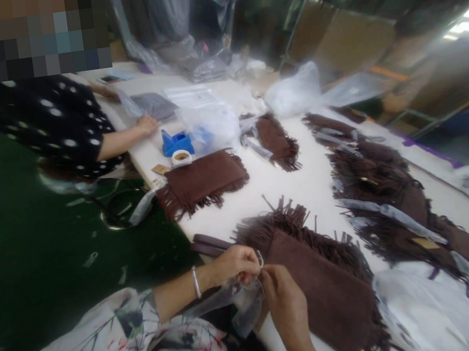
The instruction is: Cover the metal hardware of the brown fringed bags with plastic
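My left hand [238, 265], with a silver bracelet at the wrist, is closed in a pinch at a small shiny ring-shaped piece [260, 259]. Thumb and fingers of my right hand [286, 298] are pressed together at the same piece from the other side. A crumpled clear plastic sleeve [248, 309] hangs just below both hands. Beside them, a dark brown fringed bag [323, 290] lies flat at the table's near edge. Its brown strap [211, 243] sticks out past the edge behind my left hand. What exactly joins the ring-shaped piece is too blurred to tell.
More brown fringed bags [206, 176] lie on the white table [305, 189], with a pile [376, 174] on the right. A blue tape dispenser [177, 141], tape roll [181, 158] and white plastic bag [445, 303] are nearby. A co-worker in polka dots [59, 124] is at left.
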The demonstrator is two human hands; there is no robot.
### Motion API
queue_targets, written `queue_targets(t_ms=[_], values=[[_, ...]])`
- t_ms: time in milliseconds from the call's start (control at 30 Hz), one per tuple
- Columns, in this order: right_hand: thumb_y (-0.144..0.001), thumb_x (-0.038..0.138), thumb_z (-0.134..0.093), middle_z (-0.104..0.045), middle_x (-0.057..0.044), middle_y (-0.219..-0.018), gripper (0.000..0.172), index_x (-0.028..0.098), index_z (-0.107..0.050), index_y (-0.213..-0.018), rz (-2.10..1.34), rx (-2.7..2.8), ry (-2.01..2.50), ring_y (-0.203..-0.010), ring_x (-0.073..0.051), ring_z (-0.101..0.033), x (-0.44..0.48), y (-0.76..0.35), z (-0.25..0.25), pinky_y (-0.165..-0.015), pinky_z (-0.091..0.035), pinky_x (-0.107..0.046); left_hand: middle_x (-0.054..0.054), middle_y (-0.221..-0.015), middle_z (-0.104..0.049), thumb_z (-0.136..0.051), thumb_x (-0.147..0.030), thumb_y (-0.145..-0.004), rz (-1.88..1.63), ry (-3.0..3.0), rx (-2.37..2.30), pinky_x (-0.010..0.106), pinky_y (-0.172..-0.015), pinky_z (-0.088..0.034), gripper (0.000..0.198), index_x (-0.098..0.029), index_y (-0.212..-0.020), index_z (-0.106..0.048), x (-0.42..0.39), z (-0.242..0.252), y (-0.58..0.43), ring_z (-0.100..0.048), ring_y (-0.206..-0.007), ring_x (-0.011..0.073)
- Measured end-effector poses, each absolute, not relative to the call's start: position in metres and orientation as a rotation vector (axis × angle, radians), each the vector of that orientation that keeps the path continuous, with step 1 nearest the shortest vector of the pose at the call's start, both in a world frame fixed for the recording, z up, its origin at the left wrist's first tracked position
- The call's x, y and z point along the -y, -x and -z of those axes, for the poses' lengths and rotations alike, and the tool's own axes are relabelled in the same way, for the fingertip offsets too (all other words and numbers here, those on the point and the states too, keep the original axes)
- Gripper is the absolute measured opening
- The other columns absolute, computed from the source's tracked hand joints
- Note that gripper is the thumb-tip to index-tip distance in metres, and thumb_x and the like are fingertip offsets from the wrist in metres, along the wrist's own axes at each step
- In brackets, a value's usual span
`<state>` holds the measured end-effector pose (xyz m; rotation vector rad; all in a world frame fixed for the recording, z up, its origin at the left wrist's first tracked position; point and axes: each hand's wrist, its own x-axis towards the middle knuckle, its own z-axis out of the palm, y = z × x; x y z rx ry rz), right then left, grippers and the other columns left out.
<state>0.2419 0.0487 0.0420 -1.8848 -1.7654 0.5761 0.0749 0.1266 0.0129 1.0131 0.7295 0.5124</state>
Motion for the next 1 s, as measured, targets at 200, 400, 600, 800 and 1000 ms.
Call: queue_targets(t_ms=[200,400,600,800,1000], values=[[-0.09,0.055,-0.047,-0.073,-0.006,-0.094,0.037,0.024,-0.062,-0.102,-0.59,1.356,2.052,-0.078,-0.021,-0.07,0.013,-0.242,-0.018,-0.067,-0.05,-0.026,-0.003,-0.058,-0.058,-0.078,-0.033,-0.065,-0.51,-1.05,-0.761,0.02,-0.044,-0.037,0.03,-0.015,-0.08,-0.06,-0.126,-0.009,-0.08,-0.05,-0.047,0.01],[-0.091,0.058,-0.042,-0.073,-0.005,-0.094,0.042,0.024,-0.065,-0.097,-0.711,1.144,2.026,-0.086,-0.022,-0.069,0.039,-0.22,-0.009,-0.074,-0.052,-0.026,0.001,-0.064,-0.064,-0.068,-0.028,-0.073,-0.578,-1.023,-0.752,0.019,-0.05,-0.036,0.022,-0.012,-0.088,-0.065,-0.125,-0.015,-0.075,-0.055,-0.053,0.0104],[-0.091,0.057,-0.046,-0.071,-0.007,-0.098,0.043,0.021,-0.067,-0.101,-0.386,1.277,2.034,-0.085,-0.02,-0.068,0.025,-0.244,-0.031,-0.074,-0.051,-0.024,0.006,-0.075,-0.069,-0.072,-0.026,-0.072,-0.718,-0.795,-0.634,0.022,-0.062,-0.041,0.026,-0.011,-0.093,-0.068,-0.124,-0.019,-0.066,-0.061,-0.065,0.0136],[-0.098,0.034,-0.037,-0.068,-0.006,-0.101,0.034,0.023,-0.063,-0.116,-0.416,1.733,1.883,-0.062,-0.012,-0.066,-0.004,-0.25,-0.057,-0.06,-0.05,-0.019,0.014,-0.095,-0.071,-0.073,-0.02,-0.071,-0.7,-0.568,-0.514,0.02,-0.061,-0.044,0.036,-0.01,-0.105,-0.069,-0.12,-0.016,-0.069,-0.058,-0.06,0.0089],[-0.094,0.019,-0.034,-0.069,-0.006,-0.111,0.044,0.026,-0.049,-0.135,-0.554,1.95,1.787,-0.09,-0.017,-0.07,-0.033,-0.244,-0.07,-0.07,-0.054,-0.022,0.014,-0.122,-0.064,-0.075,-0.012,-0.063,-0.611,-0.6,-0.508,0.017,-0.047,-0.04,0.066,-0.02,-0.127,-0.06,-0.12,-0.024,-0.066,-0.057,-0.052,0.0052]])
